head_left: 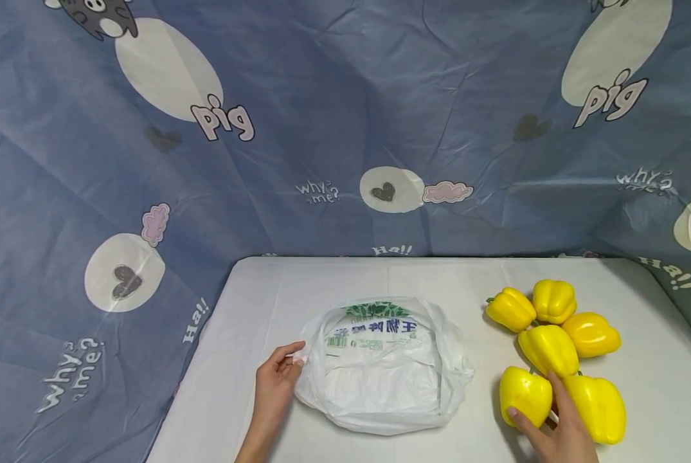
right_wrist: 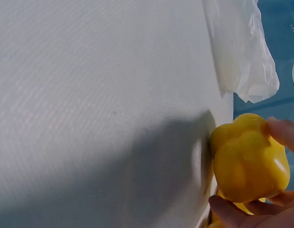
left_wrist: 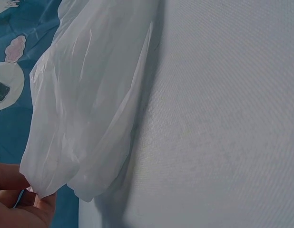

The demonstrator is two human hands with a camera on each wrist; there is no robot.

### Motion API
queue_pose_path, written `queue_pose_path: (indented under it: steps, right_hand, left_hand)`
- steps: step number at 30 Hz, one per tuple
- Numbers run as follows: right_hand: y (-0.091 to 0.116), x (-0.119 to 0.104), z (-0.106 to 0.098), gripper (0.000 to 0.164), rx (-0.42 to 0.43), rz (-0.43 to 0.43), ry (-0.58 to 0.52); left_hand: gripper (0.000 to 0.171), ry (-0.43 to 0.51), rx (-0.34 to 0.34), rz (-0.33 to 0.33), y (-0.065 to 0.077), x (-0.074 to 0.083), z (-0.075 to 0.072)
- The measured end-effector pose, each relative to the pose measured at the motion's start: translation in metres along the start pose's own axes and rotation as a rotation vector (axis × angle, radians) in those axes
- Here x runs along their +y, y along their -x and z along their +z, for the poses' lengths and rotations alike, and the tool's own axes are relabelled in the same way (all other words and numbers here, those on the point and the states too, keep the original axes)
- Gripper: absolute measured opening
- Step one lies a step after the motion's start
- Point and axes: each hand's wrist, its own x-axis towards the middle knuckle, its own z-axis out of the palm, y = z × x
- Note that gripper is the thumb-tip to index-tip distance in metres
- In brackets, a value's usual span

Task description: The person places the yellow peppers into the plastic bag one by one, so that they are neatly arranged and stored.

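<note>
A white plastic bag with green and blue print lies with its mouth spread on the table. My left hand pinches its left edge between thumb and fingers; the left wrist view shows the bag drawn up from the fingertips. To the right, my right hand grips the nearest yellow bell pepper, thumb on one side and fingers on the other. In the right wrist view this bell pepper appears close to the tabletop. Whether it is lifted, I cannot tell.
Several other yellow bell peppers cluster behind and right of the gripped one, some touching. A white cloth covers the table. Behind it and along the left hangs a blue printed curtain.
</note>
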Motion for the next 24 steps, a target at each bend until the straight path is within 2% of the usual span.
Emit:
queue_pose_path:
  steps: [9, 13, 24]
  right_hand:
    - [-0.0031, 0.003, 0.0047, 0.121, 0.021, 0.008, -0.028]
    - [-0.0042, 0.0043, 0.0036, 0.121, 0.003, 0.014, -0.039]
    - [-0.0044, 0.0013, 0.0036, 0.107, -0.021, 0.043, -0.081]
  left_hand:
    - [0.032, 0.005, 0.01, 0.006, 0.0003, -0.0015, -0.0004]
    - [0.032, 0.002, 0.011, -0.005, 0.0004, -0.0028, -0.0003]
    - [0.032, 0.006, 0.015, -0.006, 0.0015, -0.0038, 0.0003]
